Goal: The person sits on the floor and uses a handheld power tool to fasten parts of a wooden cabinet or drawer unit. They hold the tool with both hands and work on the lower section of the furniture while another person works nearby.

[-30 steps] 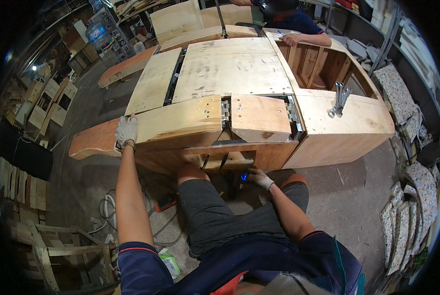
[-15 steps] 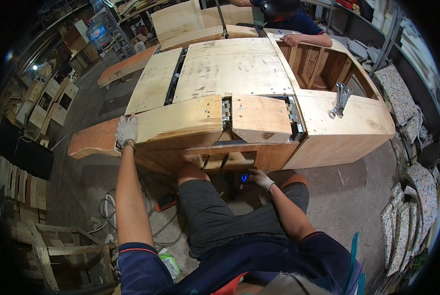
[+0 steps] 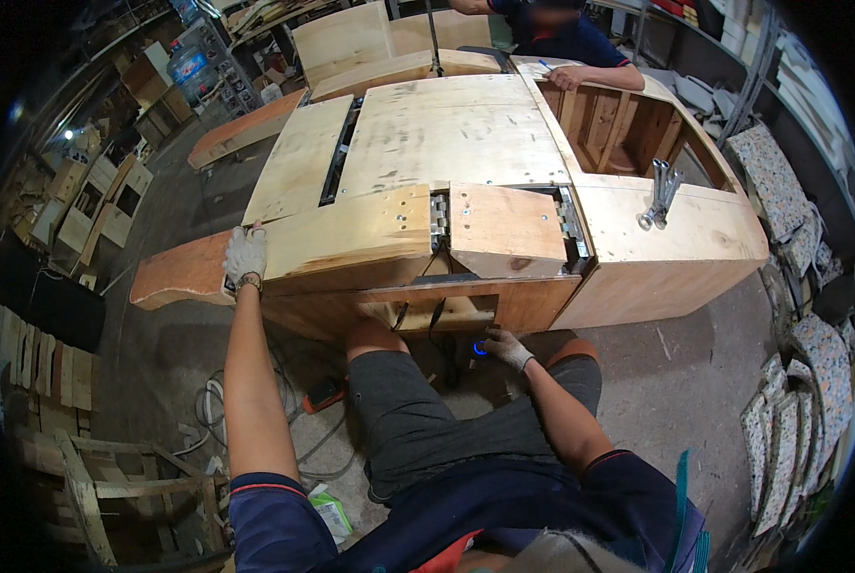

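Note:
My left hand (image 3: 245, 254), in a pale work glove, lies over the front left corner of a hinged wooden panel (image 3: 342, 232), fingers stretched forward along its edge. A curved reddish wooden end piece (image 3: 181, 271) extends leftward beside it. Low between my knees, my gloved right hand (image 3: 507, 350) is closed around a small dark control with a glowing blue ring (image 3: 480, 348); its body is mostly hidden. Just ahead stands the frame's front board (image 3: 533, 304), with a rectangular cutout and dark cables. Metal hinges (image 3: 439, 218) join the panel to a smaller wooden block (image 3: 506, 218).
Across the frame, a person's hand (image 3: 571, 77) with a blue pen rests on an open wooden box (image 3: 628, 181). Several shiny metal pieces (image 3: 661, 198) lie on its near top. An orange-and-black tool (image 3: 322, 393) and loose cables (image 3: 208, 406) are on the floor. Speckled foam (image 3: 776, 181) is piled at right.
The blue ring has shifted slightly right, closer to my right fingers. The reddish end piece sits very slightly farther left. My left hand stays at the panel corner.

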Tool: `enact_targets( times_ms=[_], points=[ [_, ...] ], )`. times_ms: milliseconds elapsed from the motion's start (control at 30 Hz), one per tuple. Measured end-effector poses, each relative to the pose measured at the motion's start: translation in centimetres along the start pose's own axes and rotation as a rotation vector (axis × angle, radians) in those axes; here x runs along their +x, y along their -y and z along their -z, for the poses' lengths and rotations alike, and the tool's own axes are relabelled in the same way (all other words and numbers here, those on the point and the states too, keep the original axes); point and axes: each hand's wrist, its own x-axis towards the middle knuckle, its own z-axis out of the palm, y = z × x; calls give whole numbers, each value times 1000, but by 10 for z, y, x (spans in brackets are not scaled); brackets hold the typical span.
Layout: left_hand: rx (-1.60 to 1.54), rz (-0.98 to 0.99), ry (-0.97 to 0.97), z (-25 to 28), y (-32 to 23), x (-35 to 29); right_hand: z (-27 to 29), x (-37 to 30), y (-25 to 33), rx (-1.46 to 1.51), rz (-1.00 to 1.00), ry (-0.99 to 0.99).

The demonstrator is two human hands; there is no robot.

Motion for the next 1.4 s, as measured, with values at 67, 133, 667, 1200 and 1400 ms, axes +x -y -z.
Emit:
enact_targets(
  times_ms=[67, 133, 667, 1200, 1400],
  points=[
    [8, 16, 1, -1, 4, 0, -4, 0, 2, -9, 0, 10],
    [-14, -9, -4, -4, 2, 6, 2, 6, 0, -55, 34, -18],
    [-93, 0, -2, -14, 8, 9, -5, -14, 8, -89, 35, -34],
    [-68, 5, 0, -4, 9, 4, -7, -8, 17, -91, -20, 5],
    [-73, -4, -11, -5, 1, 5, 1, -11, 22, -146, -7, -21]
  ],
)
